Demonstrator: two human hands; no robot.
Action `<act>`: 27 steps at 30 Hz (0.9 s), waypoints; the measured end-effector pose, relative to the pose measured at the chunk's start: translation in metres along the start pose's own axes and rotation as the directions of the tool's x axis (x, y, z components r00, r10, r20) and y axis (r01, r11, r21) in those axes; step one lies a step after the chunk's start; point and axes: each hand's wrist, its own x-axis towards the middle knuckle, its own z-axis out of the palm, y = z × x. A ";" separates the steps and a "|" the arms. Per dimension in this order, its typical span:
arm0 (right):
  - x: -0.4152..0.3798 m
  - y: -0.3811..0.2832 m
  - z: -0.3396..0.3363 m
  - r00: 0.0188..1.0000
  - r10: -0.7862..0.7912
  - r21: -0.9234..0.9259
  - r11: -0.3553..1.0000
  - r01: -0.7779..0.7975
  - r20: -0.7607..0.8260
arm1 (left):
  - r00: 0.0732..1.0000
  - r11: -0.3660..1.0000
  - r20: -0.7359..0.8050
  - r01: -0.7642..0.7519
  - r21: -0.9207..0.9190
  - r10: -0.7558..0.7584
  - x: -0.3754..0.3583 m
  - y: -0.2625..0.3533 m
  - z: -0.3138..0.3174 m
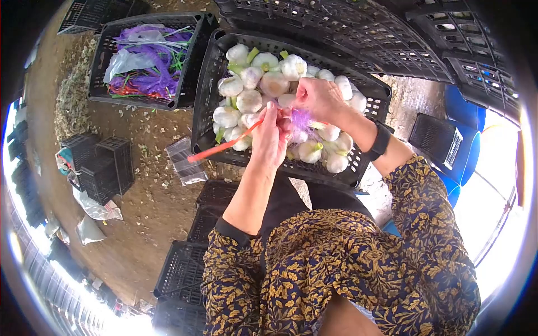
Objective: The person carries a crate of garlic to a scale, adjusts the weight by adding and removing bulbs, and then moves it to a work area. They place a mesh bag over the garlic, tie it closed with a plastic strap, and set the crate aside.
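Over a black crate [204, 120] of white garlic bulbs [249, 101], both my hands are close together. My left hand [270, 134] is closed on a red strip [224, 149], whose long end hangs out to the left. Beside it, purple netting [302, 120] lies between my two hands, above the bulbs. My right hand [319, 98] is closed at the upper right of the netting, with its fingers curled; what they hold, if anything, is hidden. Some bulbs have short green stems.
A second black crate [193, 61] at the upper left holds purple nets [159, 61] and white plastic. Tall black crates [358, 33] stand behind the garlic. More dark crates [106, 168] sit on the littered floor at left. Blue barrels [468, 151] stand at right.
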 end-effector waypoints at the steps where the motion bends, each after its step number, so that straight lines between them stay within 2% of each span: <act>1: -0.001 0.000 0.001 1.000 0.002 0.000 1.000 -0.002 0.003 | 0.996 0.988 0.090 -0.025 0.153 0.011 0.000 0.002 -0.004; 2: 0.000 0.000 0.003 1.000 0.000 -0.005 1.000 0.000 -0.005 | 0.996 0.988 0.088 -0.024 0.153 0.010 0.000 0.003 -0.007; 4: 0.001 0.000 0.006 1.000 -0.007 -0.010 1.000 0.007 -0.013 | 0.993 0.922 0.113 -0.032 0.387 -0.014 -0.001 0.007 -0.008; 8: 0.002 0.005 0.008 0.999 -0.028 -0.022 0.999 0.027 -0.023 | 0.999 0.883 0.049 -0.035 0.469 0.014 -0.001 0.003 -0.008; 15: 0.003 0.006 0.009 0.999 -0.050 -0.020 0.999 0.050 -0.016 | 0.999 0.846 0.043 -0.031 0.532 0.010 -0.003 0.004 -0.011; 20: 0.002 0.010 0.012 0.996 -0.078 -0.047 0.996 0.076 -0.038 | 0.999 0.848 -0.032 0.035 0.529 -0.021 -0.007 0.008 -0.008; 22: 0.004 0.008 0.008 0.995 -0.086 -0.055 0.995 0.083 -0.055 | 1.000 0.858 0.020 0.010 0.514 -0.024 -0.004 0.016 -0.013; 24: -0.001 0.008 0.005 0.995 -0.088 0.052 0.995 0.090 -0.038 | 0.997 0.869 0.064 0.000 0.495 -0.036 -0.002 0.018 -0.014; 26: -0.015 0.002 -0.004 0.990 -0.126 0.058 0.990 0.129 -0.057 | 0.993 0.772 -0.006 -0.085 0.630 0.114 -0.006 0.025 0.003; 27: -0.021 0.000 -0.009 0.983 -0.173 0.070 0.982 0.177 -0.059 | 0.993 0.766 0.033 -0.106 0.634 0.110 -0.004 0.027 0.005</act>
